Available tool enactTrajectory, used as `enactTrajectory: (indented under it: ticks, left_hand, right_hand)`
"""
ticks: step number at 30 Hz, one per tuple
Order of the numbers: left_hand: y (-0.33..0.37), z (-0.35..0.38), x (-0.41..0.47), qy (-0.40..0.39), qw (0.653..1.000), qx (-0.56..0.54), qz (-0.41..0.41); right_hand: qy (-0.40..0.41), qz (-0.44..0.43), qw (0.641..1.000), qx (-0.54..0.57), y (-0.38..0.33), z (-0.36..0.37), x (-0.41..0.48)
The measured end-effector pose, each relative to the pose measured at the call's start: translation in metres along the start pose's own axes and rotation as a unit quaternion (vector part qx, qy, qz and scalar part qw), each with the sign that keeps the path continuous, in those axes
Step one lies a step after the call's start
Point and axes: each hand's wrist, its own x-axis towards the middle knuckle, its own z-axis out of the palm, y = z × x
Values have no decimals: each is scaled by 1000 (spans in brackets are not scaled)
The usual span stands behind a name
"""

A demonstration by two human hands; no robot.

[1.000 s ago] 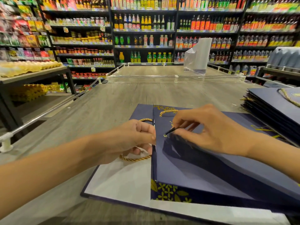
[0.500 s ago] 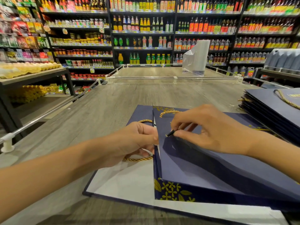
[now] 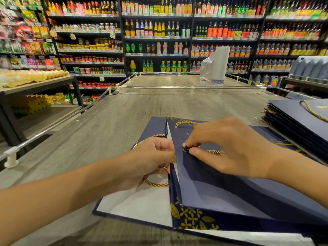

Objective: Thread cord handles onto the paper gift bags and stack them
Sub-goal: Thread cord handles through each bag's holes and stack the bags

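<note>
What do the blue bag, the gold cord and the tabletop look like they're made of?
Bag: matte navy paper or card; crisp folds, white inside. Cord: twisted gold rope, faintly shiny, likely synthetic. Tabletop: grey wood grain, perhaps laminate.

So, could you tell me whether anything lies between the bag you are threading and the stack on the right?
Nothing visible does. The left hand holds the bag while the right hand pinches the cord at its hole. The stack sits directly beside the bag, with no object between them.
</note>
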Motion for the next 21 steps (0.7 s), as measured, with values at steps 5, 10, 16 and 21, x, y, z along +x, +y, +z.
enactTrajectory:
  ticks: [5, 10, 16, 21]
  left_hand:
    - [2, -3, -1, -27, 999, 1, 45]
    - [9, -9, -2, -56, 994, 49, 81]
    - [19, -12, -5, -84, 984, 106, 116]
    - [16, -11, -2, -60, 986, 119, 101]
  right_hand:
    - [6, 40, 997, 60, 4, 1, 2]
    - [10, 40, 994, 102, 7, 1, 2]
    - [34, 42, 991, 125, 9, 2, 2]
    - [29, 41, 992, 113, 9, 2, 3]
